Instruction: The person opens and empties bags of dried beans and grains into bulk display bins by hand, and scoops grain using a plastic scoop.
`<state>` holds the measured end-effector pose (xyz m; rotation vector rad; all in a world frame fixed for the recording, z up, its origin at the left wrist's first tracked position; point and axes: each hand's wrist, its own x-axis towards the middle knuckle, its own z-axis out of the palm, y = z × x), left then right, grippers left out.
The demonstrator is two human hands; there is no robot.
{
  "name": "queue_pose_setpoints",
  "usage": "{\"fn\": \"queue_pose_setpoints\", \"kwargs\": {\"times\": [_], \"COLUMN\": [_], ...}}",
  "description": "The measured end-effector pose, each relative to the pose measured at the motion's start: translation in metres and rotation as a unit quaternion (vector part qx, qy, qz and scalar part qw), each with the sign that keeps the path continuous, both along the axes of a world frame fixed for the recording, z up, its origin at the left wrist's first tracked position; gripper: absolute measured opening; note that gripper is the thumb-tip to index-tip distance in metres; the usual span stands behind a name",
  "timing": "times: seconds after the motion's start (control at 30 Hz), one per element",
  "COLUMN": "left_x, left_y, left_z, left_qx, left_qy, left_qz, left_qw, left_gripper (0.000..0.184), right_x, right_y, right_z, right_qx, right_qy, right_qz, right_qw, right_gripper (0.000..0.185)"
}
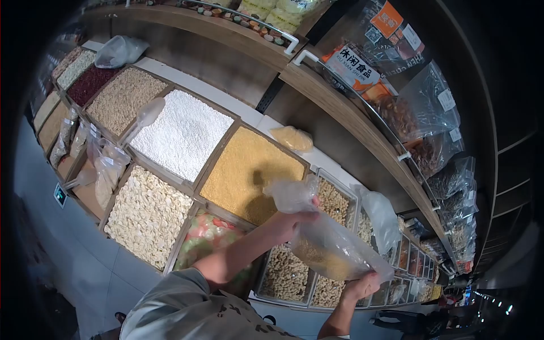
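A clear plastic bag [351,243] with some yellow grain [323,259] inside is stretched between my two hands. My left hand [301,220] is closed around the bag's gathered neck, and loose plastic bunches out beyond the fist. At the opposite end, my right hand [364,285] pinches a corner of the bag. The grain lies along the lower side of the bag, which is tilted. Just beyond my left hand is a bin of fine yellow grain [252,167], with a shadow across it.
Around it are bins of white grains [181,133], pale flakes [148,218], brown grains [126,96] and peanut-like pieces [283,275]. A scoop [150,112] rests at the white bin's edge. A small filled bag [292,138] lies on the ledge. Wooden shelves [345,122] with packaged snacks overhang the right.
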<state>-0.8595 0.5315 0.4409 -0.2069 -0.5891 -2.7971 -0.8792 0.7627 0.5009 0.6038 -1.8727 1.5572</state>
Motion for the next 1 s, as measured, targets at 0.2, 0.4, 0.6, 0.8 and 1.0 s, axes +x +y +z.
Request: {"fn": "queue_pose_setpoints", "kwargs": {"times": [0.2, 0.4, 0.6, 0.8, 1.0], "left_x": [-0.011, -0.021, -0.028, -0.030, -0.022], "left_y": [-0.001, 0.002, 0.013, 0.034, 0.035], "left_z": [0.004, 0.034, 0.078, 0.066, 0.093], "left_qx": [0.064, -0.184, -0.357, -0.496, -0.374], "left_qy": [-0.067, -0.115, -0.119, -0.062, -0.093], "left_qz": [0.022, 0.050, 0.002, 0.056, 0.021], "left_qw": [0.995, 0.975, 0.926, 0.865, 0.922], "left_gripper": [0.022, 0.027, 0.025, 0.024, 0.029], "right_x": [-0.034, -0.044, -0.030, 0.000, 0.028], "right_y": [-0.037, -0.017, 0.000, 0.000, 0.018], "right_z": [0.027, -0.039, -0.114, -0.173, -0.188], "right_qx": [0.037, -0.008, -0.030, -0.006, 0.094], "right_qy": [-0.028, -0.054, -0.240, -0.170, -0.309], "right_qz": [-0.084, -0.180, -0.098, -0.033, 0.124], "right_qw": [0.995, 0.982, 0.965, 0.985, 0.938], "right_gripper": [0.051, 0.060, 0.052, 0.042, 0.032]}}
